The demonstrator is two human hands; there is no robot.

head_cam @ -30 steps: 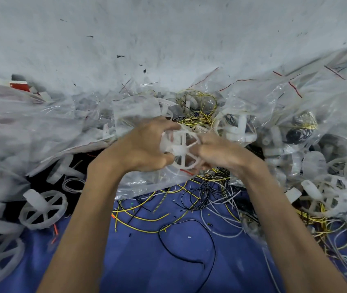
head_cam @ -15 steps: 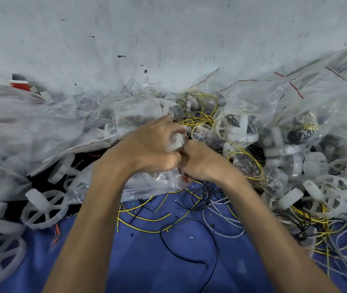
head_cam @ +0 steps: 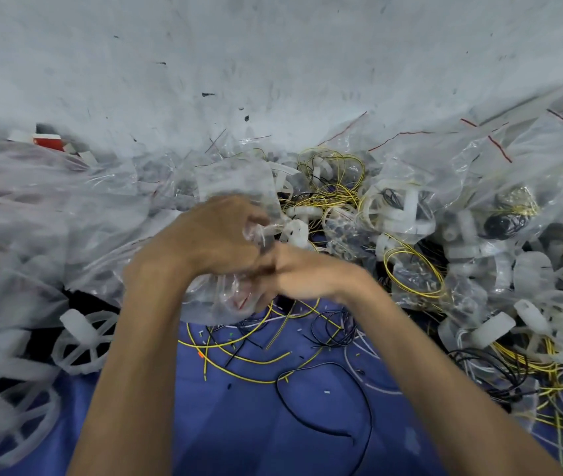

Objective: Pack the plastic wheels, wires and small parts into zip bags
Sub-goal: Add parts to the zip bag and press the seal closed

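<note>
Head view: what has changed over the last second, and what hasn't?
The white spoked wheel held openly between both hands a second ago is no longer in plain sight; only a white plastic piece shows beside the clear zip bag. The right hand has closed leftward against the left hand, which grips the bag. Loose wires, loose wheel and blue cloth stayed put.

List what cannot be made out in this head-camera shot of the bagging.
- Contents of the zip bag: head view, crumpled plastic and the gripping left hand cover them.
- Fingers of the right hand: motion-blurred, partly behind the left hand; grip unclear.
- Lower-left wheels: blurred, cut off by the frame edge.
- Far-left red-and-white item: too small, partly under bags.
</note>
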